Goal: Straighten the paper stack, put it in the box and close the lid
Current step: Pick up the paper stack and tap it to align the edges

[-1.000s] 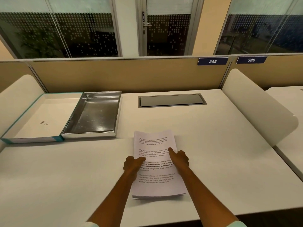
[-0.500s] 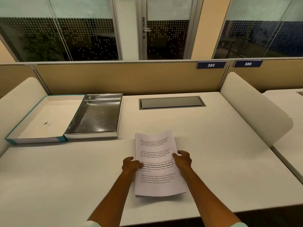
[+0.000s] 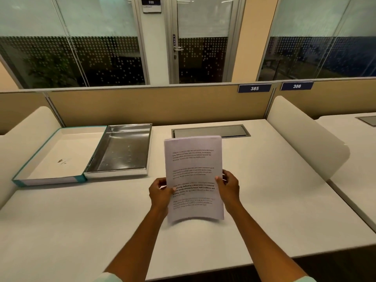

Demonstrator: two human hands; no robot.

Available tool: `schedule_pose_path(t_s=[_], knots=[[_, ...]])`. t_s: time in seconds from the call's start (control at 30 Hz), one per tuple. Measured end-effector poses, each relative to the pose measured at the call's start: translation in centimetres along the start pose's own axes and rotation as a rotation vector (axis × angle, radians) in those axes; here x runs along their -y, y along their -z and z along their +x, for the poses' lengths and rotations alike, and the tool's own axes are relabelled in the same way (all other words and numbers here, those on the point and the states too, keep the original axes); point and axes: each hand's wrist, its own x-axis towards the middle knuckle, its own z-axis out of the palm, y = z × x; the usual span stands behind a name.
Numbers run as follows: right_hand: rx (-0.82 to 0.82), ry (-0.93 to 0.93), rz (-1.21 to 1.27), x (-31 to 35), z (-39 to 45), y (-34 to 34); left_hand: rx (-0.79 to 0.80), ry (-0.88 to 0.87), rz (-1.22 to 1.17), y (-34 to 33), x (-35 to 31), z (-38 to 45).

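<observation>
- Paper stack [image 3: 194,178] raised off the surface [image 3: 284,200], near centre; my left hand [image 3: 160,192] and right hand [image 3: 230,188] pinch its side edges.
- Straightening step, I judge.
- Next: tap edges square, then carry far left to open box [image 3: 120,151].

I see a pale, smooth counter [image 3: 264,200] running up to a tan partition. On its far left lies an open box: the teal-edged white half [image 3: 55,159] and the shiny metal-lined half [image 3: 122,151] side by side, touching. A grey cable hatch [image 3: 211,131] sits flush in the counter near the back middle.
</observation>
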Motion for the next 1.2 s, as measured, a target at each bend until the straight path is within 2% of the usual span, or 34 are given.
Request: schedule_pose_path(t_s=[0.13,0.3,0.53,0.67,0.8,1.2], knots=[[0.006,0.087,0.071,-0.5,-1.3,0.1,0.0,-0.091,-0.021,0.2,0.2,-0.4],[0.019,0.116,0.098,-0.9,-2.7,0.3,0.102,-0.203,0.052,0.8,0.5,-0.9],[0.024,0.27,0.224,3.8,-2.2,0.0,0.152,-0.358,-0.079,-0.3,-5.5,-1.6],[-0.145,0.274,0.243,6.8,-1.9,-0.7,0.005,-0.325,-0.096,-1.7,-7.9,-1.5],[-0.233,0.134,0.228,8.2,-1.3,-1.2,-0.11,-0.222,-0.068,-2.4,-8.1,-1.1],[-0.242,0.133,0.183,8.1,-1.0,-1.5,-0.092,-0.193,-0.092,-2.5,-8.1,-0.8]])
